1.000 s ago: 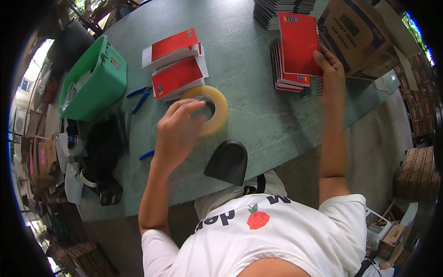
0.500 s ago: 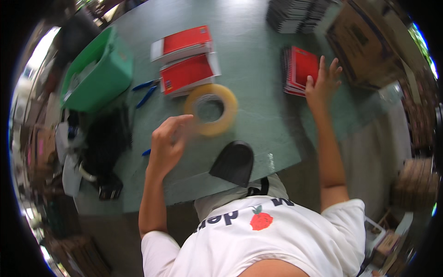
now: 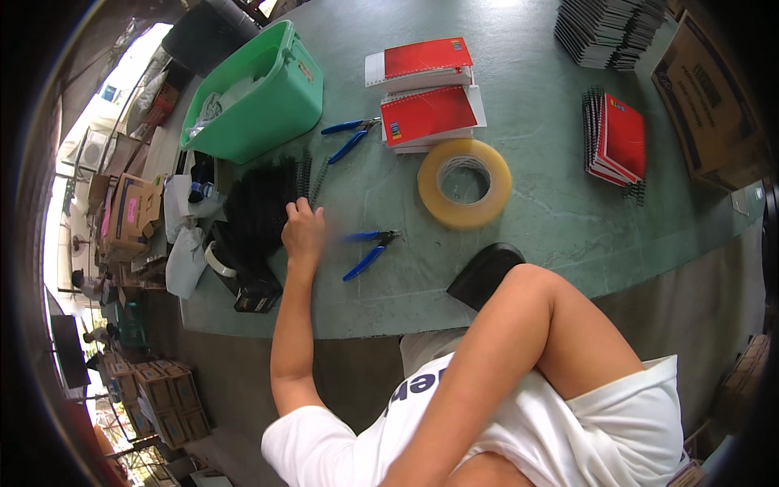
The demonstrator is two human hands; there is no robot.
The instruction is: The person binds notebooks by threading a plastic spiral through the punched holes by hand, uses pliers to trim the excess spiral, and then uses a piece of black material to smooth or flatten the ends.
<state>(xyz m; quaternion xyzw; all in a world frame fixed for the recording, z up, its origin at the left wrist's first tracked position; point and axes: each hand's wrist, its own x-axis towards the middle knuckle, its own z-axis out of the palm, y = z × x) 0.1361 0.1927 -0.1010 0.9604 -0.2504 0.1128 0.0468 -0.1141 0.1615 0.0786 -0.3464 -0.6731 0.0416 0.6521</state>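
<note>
My left hand reaches to the left part of the green table and its curled fingers touch the edge of a pile of black spiral binding coils. Whether it grips a coil is unclear. Blue-handled pliers lie just right of that hand. My right upper arm and bent elbow cross the lower middle of the view; the right hand itself is out of sight. A big roll of yellowish clear tape lies flat in the table's middle.
Two red spiral notebooks and a second pair of blue pliers lie beyond the tape. A green plastic bin stands far left. A red notebook stack, a cardboard box and a black object at the near edge.
My left hand left the tape roll and moved left to the black coils. My right hand came off the red notebook stack and pulled back out of view, the elbow now bent.
</note>
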